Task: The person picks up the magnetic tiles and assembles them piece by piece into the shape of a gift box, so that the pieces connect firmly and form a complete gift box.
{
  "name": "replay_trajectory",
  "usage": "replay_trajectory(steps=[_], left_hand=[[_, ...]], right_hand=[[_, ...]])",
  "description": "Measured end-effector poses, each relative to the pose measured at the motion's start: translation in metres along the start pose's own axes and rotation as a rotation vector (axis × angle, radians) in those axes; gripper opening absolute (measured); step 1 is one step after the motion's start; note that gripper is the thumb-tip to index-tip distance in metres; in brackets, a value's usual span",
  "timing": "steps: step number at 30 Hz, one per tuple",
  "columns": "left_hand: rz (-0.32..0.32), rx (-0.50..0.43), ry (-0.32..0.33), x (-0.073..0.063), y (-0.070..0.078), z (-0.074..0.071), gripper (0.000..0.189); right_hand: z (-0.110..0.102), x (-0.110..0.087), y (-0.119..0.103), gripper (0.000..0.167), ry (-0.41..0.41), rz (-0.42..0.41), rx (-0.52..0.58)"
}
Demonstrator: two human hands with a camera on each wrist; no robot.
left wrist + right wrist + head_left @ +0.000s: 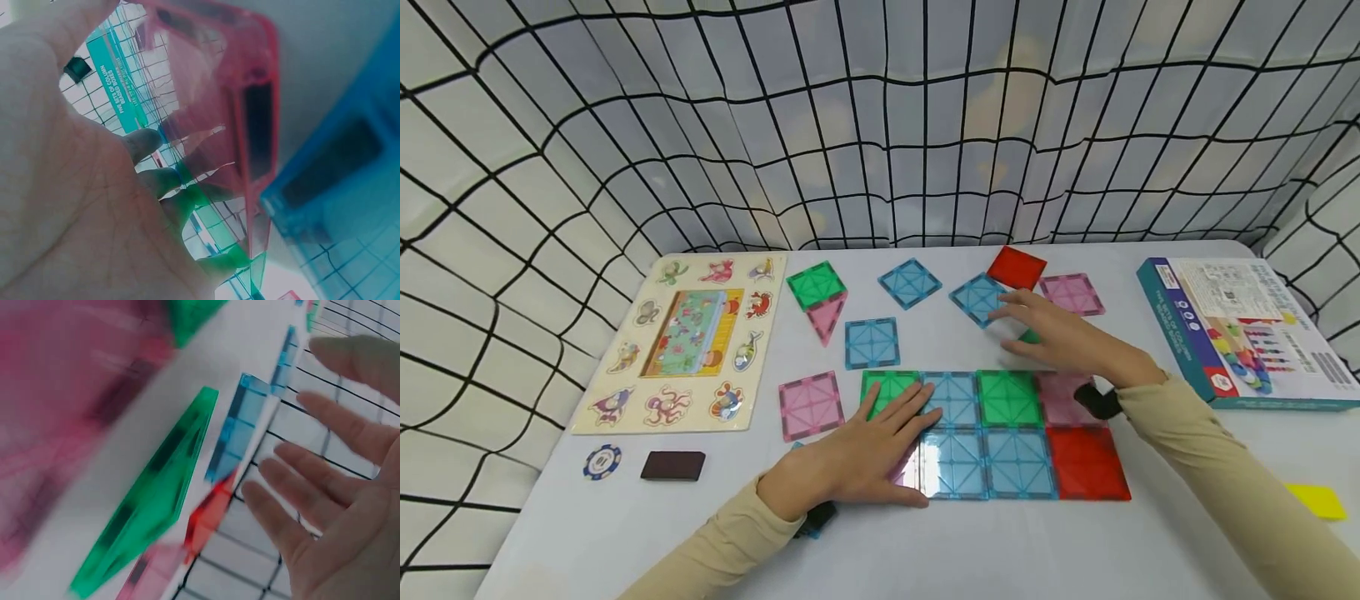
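Currently, the tile block point(1000, 446) lies at 5 o'clock of the head view's centre. The left hand point(872, 454) rests on it, grasping nothing; the right hand point(1060, 335), also released, hovers at its 1 o'clock. Near 2, a box point(1247, 333) reads "FIVE SETS OF COLUMN BEADED BOXES"; near 10, a puzzle board point(640, 390) frames a printed picture point(696, 333).

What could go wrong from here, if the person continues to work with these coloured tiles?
1. The left grip rests spread on the tile rectangle; sideways pressure might slide it or open its seams.
2. The right grip is close to a blue tile with a red tile beside it; a hasty reach could push one into the other.
3. The black wrist device appears over the rectangle's pink corner tile; lowered, it might bump it.
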State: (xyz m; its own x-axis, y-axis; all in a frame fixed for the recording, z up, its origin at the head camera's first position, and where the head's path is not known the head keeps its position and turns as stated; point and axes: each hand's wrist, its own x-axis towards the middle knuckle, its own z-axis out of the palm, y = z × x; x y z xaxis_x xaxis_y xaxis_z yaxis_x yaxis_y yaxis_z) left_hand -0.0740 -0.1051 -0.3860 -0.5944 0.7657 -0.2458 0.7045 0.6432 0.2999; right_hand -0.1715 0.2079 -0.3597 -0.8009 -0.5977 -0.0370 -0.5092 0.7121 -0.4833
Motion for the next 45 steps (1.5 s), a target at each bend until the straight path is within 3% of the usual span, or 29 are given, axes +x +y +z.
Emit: replay_trajectory(steps=[5, 11, 19, 26, 30, 33, 38, 41, 45], left_hand=[[0.016, 0.005, 0.002, 0.002, 0.001, 0.002, 0.100], [0.000, 0.046, -0.015, 0.005, 0.003, -0.002, 0.100], [-0.049, 0.069, -0.066, 0.005, 0.006, -0.012, 0.102], [-0.076, 0.067, -0.081, 0.006, 0.009, -0.014, 0.103], [-0.081, 0.059, -0.082, 0.006, 0.006, -0.017, 0.099], [-0.119, 0.019, -0.038, 0.005, -0.001, -0.021, 0.094], [-0.269, -0.035, 0.056, 0.005, -0.021, -0.028, 0.090], [-0.320, -0.062, 0.049, 0.007, -0.030, -0.028, 0.091], [-0.331, -0.067, 0.013, 0.010, -0.033, -0.026, 0.097]], right_hand=[[0.016, 0.033, -0.003, 0.066, -0.101, 0.093, -0.114], [0.028, 0.031, -0.015, 0.078, -0.153, 0.084, -0.184], [0.026, 0.028, -0.016, 0.075, -0.233, 0.003, 0.009], [0.027, 0.024, -0.022, 0.048, -0.284, -0.056, 0.128], [0.027, 0.026, -0.022, 0.045, -0.283, -0.100, 0.151], [0.027, 0.027, -0.021, 0.044, -0.285, -0.131, 0.146], [0.029, 0.026, -0.022, 0.050, -0.290, -0.151, 0.105], [0.030, 0.022, -0.023, 0.055, -0.298, -0.131, 0.072], [0.029, 0.018, -0.022, 0.059, -0.306, -0.098, 0.026]])
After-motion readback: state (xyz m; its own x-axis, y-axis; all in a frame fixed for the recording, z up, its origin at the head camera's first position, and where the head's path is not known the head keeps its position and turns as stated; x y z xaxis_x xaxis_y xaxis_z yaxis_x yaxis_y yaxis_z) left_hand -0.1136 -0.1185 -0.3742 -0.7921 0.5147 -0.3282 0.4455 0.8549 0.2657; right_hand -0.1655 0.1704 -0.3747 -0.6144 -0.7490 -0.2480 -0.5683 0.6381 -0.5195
